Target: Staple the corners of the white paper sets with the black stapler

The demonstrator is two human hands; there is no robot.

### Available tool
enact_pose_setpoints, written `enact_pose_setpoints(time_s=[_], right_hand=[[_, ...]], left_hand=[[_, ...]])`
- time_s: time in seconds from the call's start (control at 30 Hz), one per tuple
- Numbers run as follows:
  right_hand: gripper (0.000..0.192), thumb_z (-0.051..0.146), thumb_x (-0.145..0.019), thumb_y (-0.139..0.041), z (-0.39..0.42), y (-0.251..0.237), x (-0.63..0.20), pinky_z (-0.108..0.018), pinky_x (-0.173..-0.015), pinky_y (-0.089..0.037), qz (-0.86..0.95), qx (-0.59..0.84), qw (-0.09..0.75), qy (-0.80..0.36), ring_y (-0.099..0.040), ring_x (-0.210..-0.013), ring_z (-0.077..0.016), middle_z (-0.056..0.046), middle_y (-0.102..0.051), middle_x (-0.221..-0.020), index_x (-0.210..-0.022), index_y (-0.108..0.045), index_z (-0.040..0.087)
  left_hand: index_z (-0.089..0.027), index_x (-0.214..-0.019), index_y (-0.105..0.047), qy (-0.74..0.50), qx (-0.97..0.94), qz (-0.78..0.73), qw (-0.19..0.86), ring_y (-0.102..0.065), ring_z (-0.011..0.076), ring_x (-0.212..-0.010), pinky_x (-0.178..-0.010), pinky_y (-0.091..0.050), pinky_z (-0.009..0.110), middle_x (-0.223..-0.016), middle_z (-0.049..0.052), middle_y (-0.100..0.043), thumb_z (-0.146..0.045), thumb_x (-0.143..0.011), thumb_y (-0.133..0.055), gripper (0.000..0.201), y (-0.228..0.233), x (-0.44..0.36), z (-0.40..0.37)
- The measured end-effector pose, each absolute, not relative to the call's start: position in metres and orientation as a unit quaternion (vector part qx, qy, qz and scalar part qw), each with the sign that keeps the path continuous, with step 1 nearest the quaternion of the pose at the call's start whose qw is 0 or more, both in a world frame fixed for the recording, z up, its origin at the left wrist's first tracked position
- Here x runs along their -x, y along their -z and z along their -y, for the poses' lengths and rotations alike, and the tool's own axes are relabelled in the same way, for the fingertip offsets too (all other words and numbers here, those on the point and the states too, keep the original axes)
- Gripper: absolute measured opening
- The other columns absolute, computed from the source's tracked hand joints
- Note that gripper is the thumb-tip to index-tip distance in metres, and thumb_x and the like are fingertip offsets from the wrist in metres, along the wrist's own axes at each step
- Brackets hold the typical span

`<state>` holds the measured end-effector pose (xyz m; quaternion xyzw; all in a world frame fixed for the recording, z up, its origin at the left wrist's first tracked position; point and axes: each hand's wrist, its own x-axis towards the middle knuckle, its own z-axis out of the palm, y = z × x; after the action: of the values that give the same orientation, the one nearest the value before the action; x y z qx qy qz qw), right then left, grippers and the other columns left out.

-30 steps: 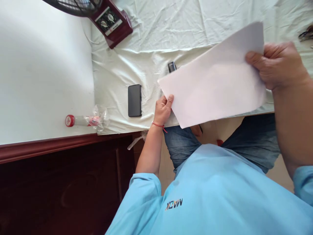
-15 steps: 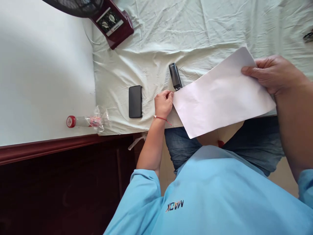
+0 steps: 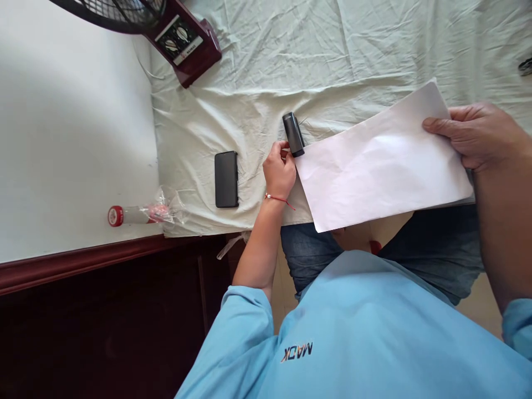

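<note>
A stack of white paper sheets (image 3: 382, 160) is held over the table's front edge by my right hand (image 3: 482, 136), closed on its right end with the thumb on top. The left corner of the paper meets the front end of a small black stapler (image 3: 293, 134). My left hand (image 3: 279, 169), with a red string bracelet at the wrist, has its fingers curled closed around the stapler's front end. The fingertips are partly hidden by the stapler.
A black phone (image 3: 226, 179) lies left of my left hand on the pale cloth (image 3: 257, 100). Beyond it stands a dark red fan (image 3: 195, 50). A red-capped bottle (image 3: 137, 215) in clear plastic is at the left table edge. A small dark object (image 3: 526, 67) lies far right.
My left fingers have moved from the paper's corner to the stapler, whose front end now covers that corner. The paper and my right hand have shifted slightly right.
</note>
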<state>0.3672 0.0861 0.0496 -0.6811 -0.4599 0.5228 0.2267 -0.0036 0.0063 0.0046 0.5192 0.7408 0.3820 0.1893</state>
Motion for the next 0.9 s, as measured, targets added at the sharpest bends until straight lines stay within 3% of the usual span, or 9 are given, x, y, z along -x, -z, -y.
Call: enact_pose_setpoints(time_s=[0.07,0.17,0.27,0.47,0.7,0.9], right_hand=[[0.048,0.047,-0.088,-0.069,-0.084,-0.048,-0.371,-0.023,-0.054,-0.048,0.449,0.682,0.229,-0.53,-0.062,-0.064,-0.0103,-0.013,-0.065,-0.113,-0.127,-0.065,0.018],[0.05,0.047,-0.088,-0.069,-0.081,-0.049,-0.372,-0.023,-0.054,-0.048,0.439,0.682,0.237,-0.535,-0.063,-0.064,-0.0104,-0.013,-0.065,-0.112,-0.128,-0.065,0.017],[0.049,0.045,-0.088,-0.068,-0.078,-0.052,-0.37,-0.02,-0.053,-0.047,0.434,0.681,0.241,-0.538,-0.062,-0.062,-0.0094,-0.014,-0.066,-0.11,-0.127,-0.065,0.015],[0.05,0.05,-0.087,-0.069,-0.08,-0.051,-0.371,-0.019,-0.049,-0.044,0.446,0.673,0.249,-0.535,-0.06,-0.06,-0.0093,-0.013,-0.067,-0.108,-0.124,-0.067,0.017],[0.047,0.049,-0.087,-0.07,-0.103,-0.059,-0.357,-0.018,-0.051,-0.045,0.456,0.664,0.275,-0.525,-0.06,-0.063,-0.0072,-0.012,-0.065,-0.115,-0.124,-0.067,0.02],[0.045,0.049,-0.088,-0.068,-0.127,-0.074,-0.339,-0.016,-0.047,-0.038,0.483,0.675,0.26,-0.493,-0.054,-0.057,-0.0041,-0.011,-0.066,-0.113,-0.124,-0.068,0.022]], left_hand=[[-0.023,-0.116,-0.072,-0.43,-0.524,-0.715,0.171,-0.072,0.0162,-0.083,-0.084,-0.054,0.03,-0.093,0.002,-0.079,-0.027,-0.105,-0.065,0.013,0.001,0.005,0.002],[-0.026,-0.133,-0.072,-0.469,-0.541,-0.679,0.162,-0.063,0.013,-0.073,-0.078,-0.052,0.029,-0.087,0.0,-0.073,-0.061,-0.108,-0.063,0.044,0.006,0.005,0.009],[-0.029,-0.141,-0.073,-0.468,-0.566,-0.657,0.169,-0.06,0.0128,-0.072,-0.077,-0.051,0.03,-0.088,0.0,-0.072,-0.076,-0.1,-0.065,0.064,0.009,0.003,0.008],[-0.03,-0.141,-0.077,-0.464,-0.573,-0.659,0.146,-0.07,0.0169,-0.089,-0.091,-0.058,0.035,-0.103,0.005,-0.078,-0.077,-0.098,-0.066,0.065,0.014,0.01,-0.011],[-0.033,-0.139,-0.078,-0.452,-0.576,-0.667,0.142,-0.071,0.0236,-0.107,-0.105,-0.058,0.043,-0.097,0.004,-0.076,-0.074,-0.096,-0.072,0.06,0.019,0.029,-0.044],[-0.033,-0.137,-0.079,-0.45,-0.574,-0.664,0.164,-0.074,0.0218,-0.098,-0.109,-0.058,0.046,-0.091,0.002,-0.074,-0.067,-0.096,-0.077,0.053,0.016,0.039,-0.072]])
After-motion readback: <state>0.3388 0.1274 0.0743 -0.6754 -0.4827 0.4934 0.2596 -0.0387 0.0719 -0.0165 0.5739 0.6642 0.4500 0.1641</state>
